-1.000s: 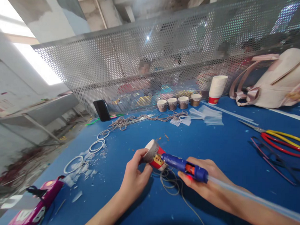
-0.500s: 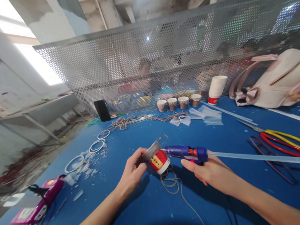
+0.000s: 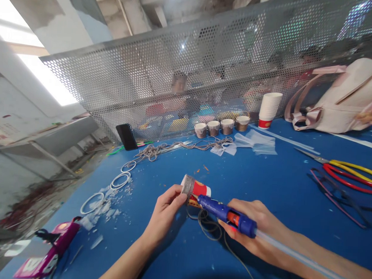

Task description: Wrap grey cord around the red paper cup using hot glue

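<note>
Between the thumb and fingers of my left hand [image 3: 167,210] is a red and white paper cup [image 3: 201,188], tipped on its side. Grey cord [image 3: 188,185] is wound around the cup near its rim, and a loose length of cord [image 3: 211,234] trails below onto the table. My right hand [image 3: 253,223] is closed around a blue hot glue gun [image 3: 223,212]. A long clear glue stick [image 3: 304,257] sticks out of its back. The nozzle is at the cup, beside the edge of the wound cord; whether it touches is hard to tell.
Cord-wrapped cups [image 3: 227,126] and a stack of paper cups [image 3: 269,110] stand along the mesh screen [image 3: 139,85]. Scissors [image 3: 349,171] and glasses [image 3: 336,197] lie right, near a backpack [image 3: 342,100]. White rings [image 3: 92,202], a phone [image 3: 126,136] and a purple power strip [image 3: 52,248] are left.
The cup has been turned more level in my left hand. My right hand has lowered the glue gun, now slanting with its nozzle lower on the cup.
</note>
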`<state>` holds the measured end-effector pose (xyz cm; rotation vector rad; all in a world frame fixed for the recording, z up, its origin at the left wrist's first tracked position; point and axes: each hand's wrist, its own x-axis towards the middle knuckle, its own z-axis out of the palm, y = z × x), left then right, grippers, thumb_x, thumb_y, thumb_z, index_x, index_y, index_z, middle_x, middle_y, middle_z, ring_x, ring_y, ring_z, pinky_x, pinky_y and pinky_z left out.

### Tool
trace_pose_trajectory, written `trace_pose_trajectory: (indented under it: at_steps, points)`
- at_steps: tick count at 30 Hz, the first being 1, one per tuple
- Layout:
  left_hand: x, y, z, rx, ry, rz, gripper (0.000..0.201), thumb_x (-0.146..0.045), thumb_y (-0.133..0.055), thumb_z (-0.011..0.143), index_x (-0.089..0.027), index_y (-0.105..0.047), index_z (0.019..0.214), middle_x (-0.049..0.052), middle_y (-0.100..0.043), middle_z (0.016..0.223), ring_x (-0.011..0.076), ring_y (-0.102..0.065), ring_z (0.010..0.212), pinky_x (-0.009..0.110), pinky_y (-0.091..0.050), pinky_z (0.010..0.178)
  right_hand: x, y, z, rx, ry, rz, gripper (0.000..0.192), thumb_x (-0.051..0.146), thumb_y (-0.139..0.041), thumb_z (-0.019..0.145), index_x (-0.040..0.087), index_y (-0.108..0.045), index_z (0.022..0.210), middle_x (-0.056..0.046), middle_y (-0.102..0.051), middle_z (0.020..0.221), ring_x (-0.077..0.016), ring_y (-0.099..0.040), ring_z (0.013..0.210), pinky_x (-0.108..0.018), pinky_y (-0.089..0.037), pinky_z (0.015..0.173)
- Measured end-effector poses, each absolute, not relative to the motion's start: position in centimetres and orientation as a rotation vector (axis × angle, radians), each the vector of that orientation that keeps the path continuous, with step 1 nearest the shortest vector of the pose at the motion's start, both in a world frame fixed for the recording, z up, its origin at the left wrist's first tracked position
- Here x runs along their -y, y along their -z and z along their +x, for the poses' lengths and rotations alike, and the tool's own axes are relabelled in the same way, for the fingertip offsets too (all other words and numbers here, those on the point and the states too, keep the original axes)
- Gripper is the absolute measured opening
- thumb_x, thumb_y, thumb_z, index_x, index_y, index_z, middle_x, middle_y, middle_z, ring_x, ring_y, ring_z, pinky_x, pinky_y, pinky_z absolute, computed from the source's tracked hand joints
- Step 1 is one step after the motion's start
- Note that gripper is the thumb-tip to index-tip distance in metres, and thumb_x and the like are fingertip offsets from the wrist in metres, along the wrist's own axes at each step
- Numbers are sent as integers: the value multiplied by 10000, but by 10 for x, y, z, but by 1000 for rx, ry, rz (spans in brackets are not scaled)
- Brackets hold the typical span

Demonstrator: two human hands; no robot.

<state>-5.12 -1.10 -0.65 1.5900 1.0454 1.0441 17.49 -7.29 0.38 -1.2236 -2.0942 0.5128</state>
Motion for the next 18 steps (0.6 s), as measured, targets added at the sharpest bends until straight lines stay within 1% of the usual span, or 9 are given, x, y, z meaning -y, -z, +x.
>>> trace_pose_trajectory:
  at_steps: [4,8,14,18]
  points:
    - [11,4,-51,-1045,-1055,1601,189,-319,-553,825,-170,-668,832,36,-618,777,177,-524,766,276,-430,724,69,-9,178,2033,-555,-1241,171,283,-471,858,196,-492,712,5,-573,609,-110,-478,508,-232,-357,512]
    - [11,4,-50,-1061,-1091,1640,192,-315,-551,810,-175,-680,789,46,-634,779,189,-531,764,299,-441,722,67,-18,180,1957,-612,-1300,232,290,-470,867,200,-454,654,13,-548,595,-105,-452,503,-224,-348,484]
    - [9,3,-51,-1037,-1084,1677,171,-281,-546,811,-180,-675,761,32,-620,768,171,-522,754,275,-430,711,70,-16,176,2044,-529,-1250,186,255,-497,844,202,-464,669,30,-531,566,-104,-464,491,-229,-348,509]
    - [9,0,-50,-1026,-1056,1699,170,-260,-530,808,-180,-664,739,31,-623,774,173,-529,764,272,-428,728,68,-16,178,2011,-570,-1282,211,276,-480,852,200,-461,656,27,-530,572,-101,-445,482,-225,-348,491]
